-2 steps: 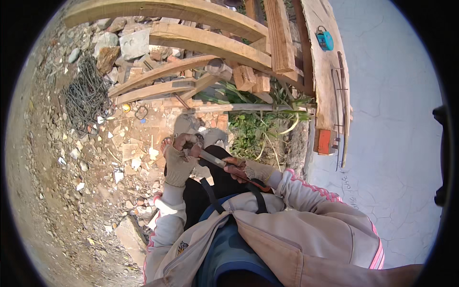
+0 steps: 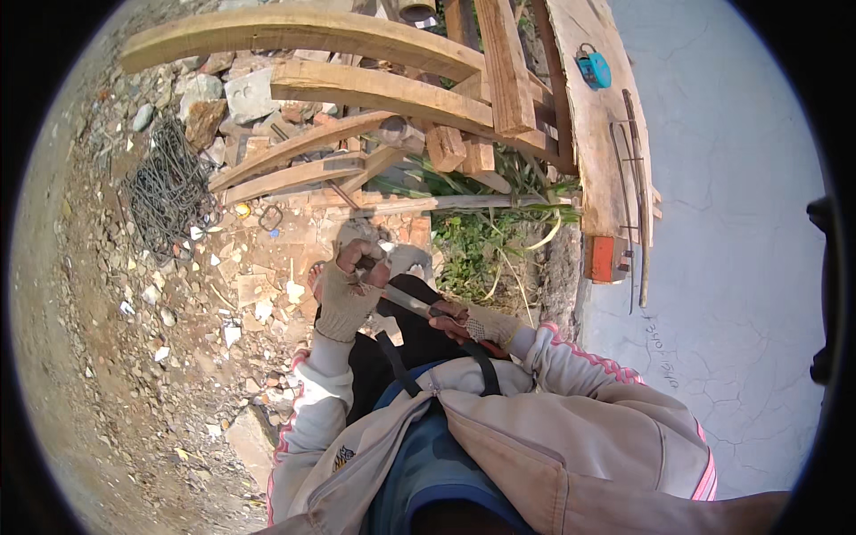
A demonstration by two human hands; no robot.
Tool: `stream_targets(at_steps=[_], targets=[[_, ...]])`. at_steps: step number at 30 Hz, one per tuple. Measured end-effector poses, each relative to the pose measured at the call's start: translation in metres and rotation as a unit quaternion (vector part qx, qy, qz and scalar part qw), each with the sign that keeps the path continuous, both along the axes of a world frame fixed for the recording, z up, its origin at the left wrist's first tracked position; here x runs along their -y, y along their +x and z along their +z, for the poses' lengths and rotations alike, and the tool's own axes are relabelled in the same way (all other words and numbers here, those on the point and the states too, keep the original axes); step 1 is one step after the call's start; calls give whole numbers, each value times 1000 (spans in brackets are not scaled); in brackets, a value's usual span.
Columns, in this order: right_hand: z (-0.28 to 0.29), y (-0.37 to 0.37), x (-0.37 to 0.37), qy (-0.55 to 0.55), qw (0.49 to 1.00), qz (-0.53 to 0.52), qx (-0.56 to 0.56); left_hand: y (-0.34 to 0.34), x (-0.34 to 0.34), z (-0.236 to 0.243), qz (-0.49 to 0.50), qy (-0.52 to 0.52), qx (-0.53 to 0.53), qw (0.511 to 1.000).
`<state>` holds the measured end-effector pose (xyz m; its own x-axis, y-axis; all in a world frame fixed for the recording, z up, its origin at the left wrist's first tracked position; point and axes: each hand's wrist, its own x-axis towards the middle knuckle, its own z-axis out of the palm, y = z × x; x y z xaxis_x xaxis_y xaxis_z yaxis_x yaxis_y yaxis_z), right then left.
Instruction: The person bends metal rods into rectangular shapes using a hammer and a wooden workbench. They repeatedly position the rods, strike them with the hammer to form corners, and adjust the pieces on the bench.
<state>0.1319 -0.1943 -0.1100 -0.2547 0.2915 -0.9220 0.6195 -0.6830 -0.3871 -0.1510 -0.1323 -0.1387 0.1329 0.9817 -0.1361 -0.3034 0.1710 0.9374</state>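
The right hand [image 2: 462, 323] has its fingers wrapped round a grey, red-handled tool [image 2: 408, 301] above the dark trousers [image 2: 361, 374]; the left hand [image 2: 349, 292] curls at its far end — grip unclear — work seemingly underway, how much remains impossible to tell

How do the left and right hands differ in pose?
The left hand points forward; the right hand points leftward. The left hand is at the far end of the grey tool; the right hand grips it nearer the jacket. Both wear pale gloves with bare fingers.
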Motion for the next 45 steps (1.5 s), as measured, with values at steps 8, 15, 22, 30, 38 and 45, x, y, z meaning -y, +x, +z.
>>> stream_targets(at_steps=[8, 15, 22, 30, 38, 45], targets=[[53, 74, 72, 357, 920, 91, 133, 148, -156, 185, -167, 289, -89, 939], [128, 103, 115, 323, 930, -171, 47, 276, -230, 192, -194, 342, -230, 890], [147, 114, 145, 345, 883, -308, 78, 302, -253, 155, -207, 353, -323, 853], [169, 90, 117, 434, 739, -506, -99, 287, -262, 158, -232, 419, -316, 819], [177, 75, 29, 520, 680, -516, 15, 288, -248, 165, -253, 299, -305, 868], [170, 81, -18, 690, 576, -343, 273, 286, -252, 154, -211, 444, -345, 800]])
